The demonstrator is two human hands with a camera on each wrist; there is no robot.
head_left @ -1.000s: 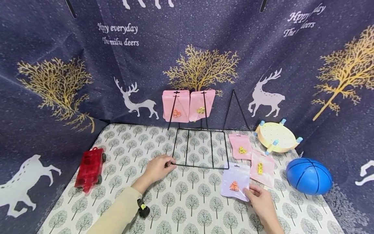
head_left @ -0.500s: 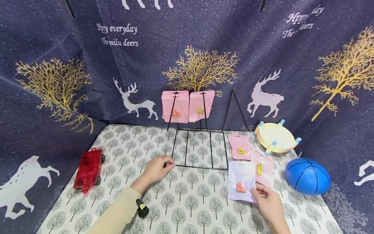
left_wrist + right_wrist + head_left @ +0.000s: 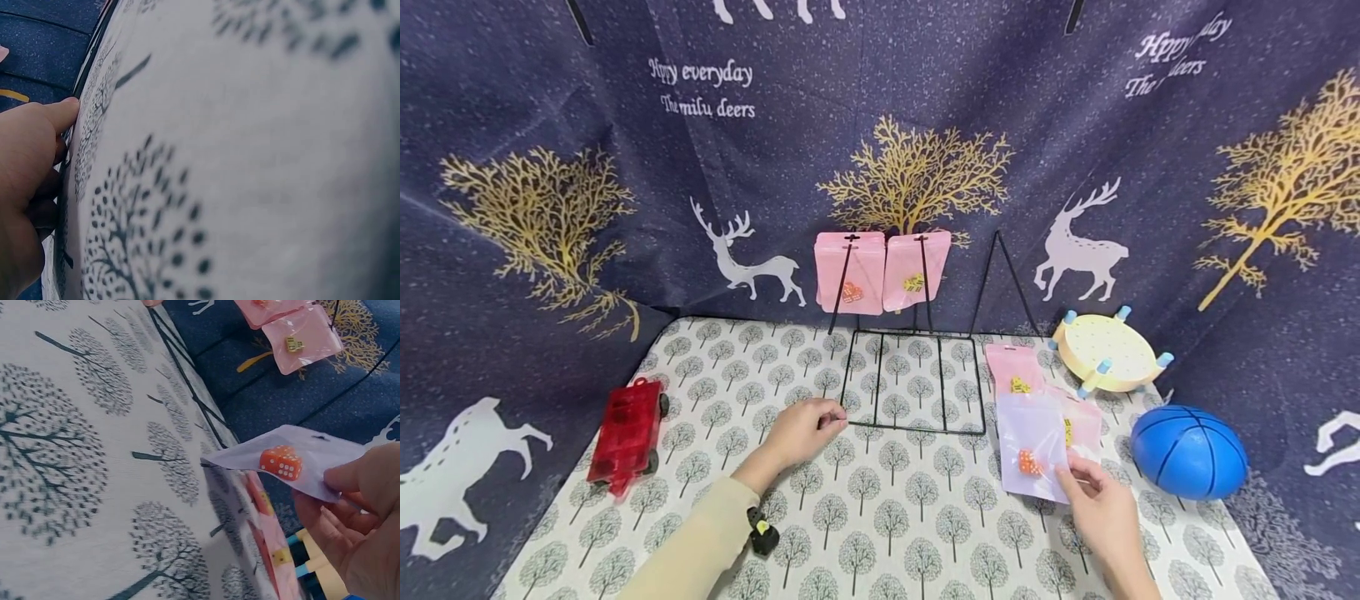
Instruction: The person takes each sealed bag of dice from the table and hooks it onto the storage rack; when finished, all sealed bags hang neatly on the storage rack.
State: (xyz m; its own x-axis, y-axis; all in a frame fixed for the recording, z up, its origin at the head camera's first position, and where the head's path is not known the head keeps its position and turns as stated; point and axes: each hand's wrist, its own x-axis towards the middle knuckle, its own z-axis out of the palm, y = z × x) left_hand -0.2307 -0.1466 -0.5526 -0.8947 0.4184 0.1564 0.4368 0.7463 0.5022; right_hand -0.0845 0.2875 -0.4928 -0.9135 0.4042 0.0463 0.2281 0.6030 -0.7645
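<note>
in the head view, we see the left hand [image 3: 808, 429] pinching the near left corner of a black wire rack [image 3: 942, 383] on the table [image 3: 887, 517]. well apart from it, the right hand [image 3: 1101, 500] pinches a lilac bag [image 3: 1026, 425] of orange dice by its lower right edge. from here the bag partly covers two pink bags [image 3: 1011, 362] with yellow dice, right of the rack; hanging bags [image 3: 867, 271], also pink, are on its hooks. we find a red toy car [image 3: 627, 429] at left, a yellow stool [image 3: 1107, 354] and blue ball [image 3: 1189, 454] at right.

in the left wrist view, we see the thumb against dark wire, the curled fingers partly hidden.

in the right wrist view, we see thumb and fingers clamped on the tilted lilac bag.
</note>
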